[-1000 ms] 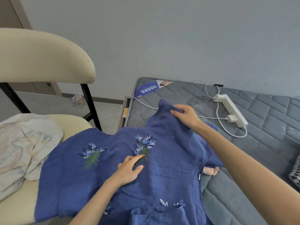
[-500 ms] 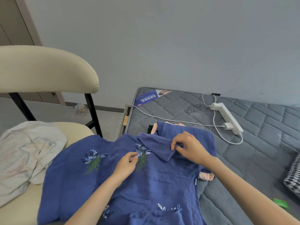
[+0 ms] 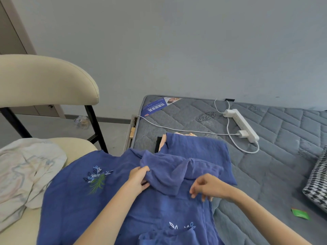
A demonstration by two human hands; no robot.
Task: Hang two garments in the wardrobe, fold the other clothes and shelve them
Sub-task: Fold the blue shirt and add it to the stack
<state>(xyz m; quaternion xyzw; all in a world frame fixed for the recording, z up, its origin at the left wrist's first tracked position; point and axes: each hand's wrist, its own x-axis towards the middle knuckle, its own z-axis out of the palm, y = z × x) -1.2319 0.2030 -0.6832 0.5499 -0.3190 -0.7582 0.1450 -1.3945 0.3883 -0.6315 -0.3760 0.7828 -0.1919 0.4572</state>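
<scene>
Blue garment [image 3: 79,200] lies spread front-up, bridging the chair [image 3: 44,80] seat and the near corner of the bed [image 3: 265,165], with its far sleeve [image 3: 168,174] turned in over the body. The left hand [image 3: 138,179] grips that sleeve's edge, fingers over and under the cloth. The right hand [image 3: 210,187] hovers at the side seam with fingers loosely curled; whether it pinches fabric I cannot tell.

To fold well, I judge the sleeve should be drawn flat and squared to the seam before the next fold.

A pale cloth [image 3: 26,174] crowds the chair side, while peach clothing [image 3: 162,144] peeks from under the collar end. The power strip [image 3: 242,124] and its cable [image 3: 177,129] lie just beyond, so open mattress to the right is the freer room.
</scene>
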